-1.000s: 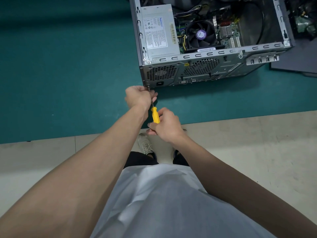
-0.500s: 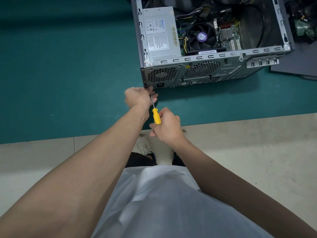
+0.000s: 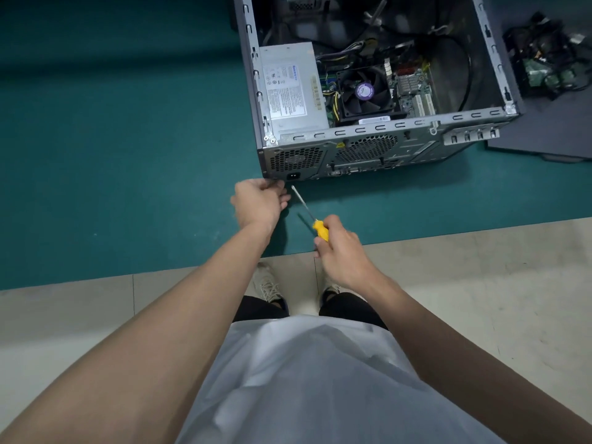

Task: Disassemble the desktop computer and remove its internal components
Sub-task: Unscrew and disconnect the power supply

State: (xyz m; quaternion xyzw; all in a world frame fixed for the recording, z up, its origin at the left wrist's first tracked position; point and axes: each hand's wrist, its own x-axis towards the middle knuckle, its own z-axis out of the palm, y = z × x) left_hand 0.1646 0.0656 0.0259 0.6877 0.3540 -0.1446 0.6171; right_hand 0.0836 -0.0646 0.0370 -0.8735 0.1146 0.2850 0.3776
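Right grip (image 3: 342, 256) clenched round yellow screwdriver (image 3: 321, 231), tip just beside the rear panel's lower corner. Left grip (image 3: 259, 203) curled at that corner; holding a screw or not, cannot tell. Risk: a freed screw drops onto green mat (image 3: 128, 155), or the tip slips. Desktop case (image 3: 413, 145) on mat, open: power supply (image 3: 290, 88), fan (image 3: 365, 91) and cables inside.

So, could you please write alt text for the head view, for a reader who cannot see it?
A person's right hand grips a yellow-handled screwdriver, tip near the rear corner of an open grey metal desktop computer case lying on a teal mat. The left hand, fingers curled, is at that same corner.
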